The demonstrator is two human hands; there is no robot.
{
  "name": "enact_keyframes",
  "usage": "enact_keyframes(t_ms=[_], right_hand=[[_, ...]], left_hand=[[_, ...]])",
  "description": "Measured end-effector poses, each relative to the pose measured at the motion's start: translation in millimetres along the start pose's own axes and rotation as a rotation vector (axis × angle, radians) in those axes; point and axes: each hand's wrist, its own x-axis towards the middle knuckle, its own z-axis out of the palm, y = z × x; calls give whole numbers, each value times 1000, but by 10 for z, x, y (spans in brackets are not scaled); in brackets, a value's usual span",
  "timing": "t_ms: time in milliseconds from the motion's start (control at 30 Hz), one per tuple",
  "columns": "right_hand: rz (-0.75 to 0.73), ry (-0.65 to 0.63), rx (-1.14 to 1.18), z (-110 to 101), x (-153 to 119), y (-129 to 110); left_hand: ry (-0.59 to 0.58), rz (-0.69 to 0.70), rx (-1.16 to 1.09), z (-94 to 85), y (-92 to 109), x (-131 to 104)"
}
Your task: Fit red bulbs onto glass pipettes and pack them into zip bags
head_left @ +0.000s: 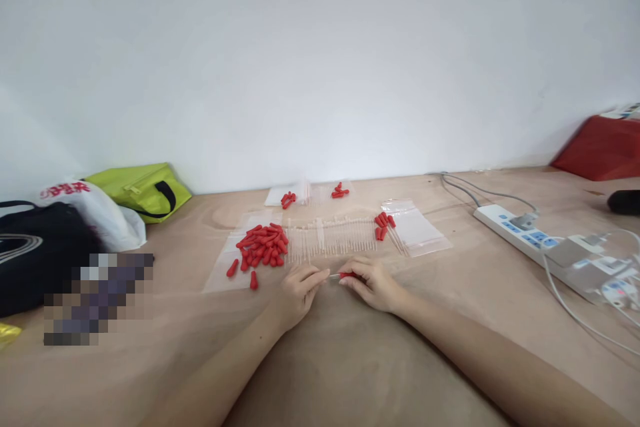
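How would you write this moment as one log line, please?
Left hand: pinches clear tube | Right hand: holds red bulb at tube's end | Red bulb pile: left of tube row

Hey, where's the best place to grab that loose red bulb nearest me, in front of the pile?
I'd pinch the loose red bulb around its middle, the left hand coming down from above and your side. It seems to lie lengthwise toward you, just apart from the pile, so both long sides look open.
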Motion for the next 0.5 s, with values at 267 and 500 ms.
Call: enact_keyframes(t_ms=[267, 500], right_hand=[[-86, 33, -143, 14, -42, 9], [-131, -88, -280, -25, -32, 14]], left_hand=[[2, 86, -23, 21, 16, 9], [-114, 69, 39, 27, 3, -36]])
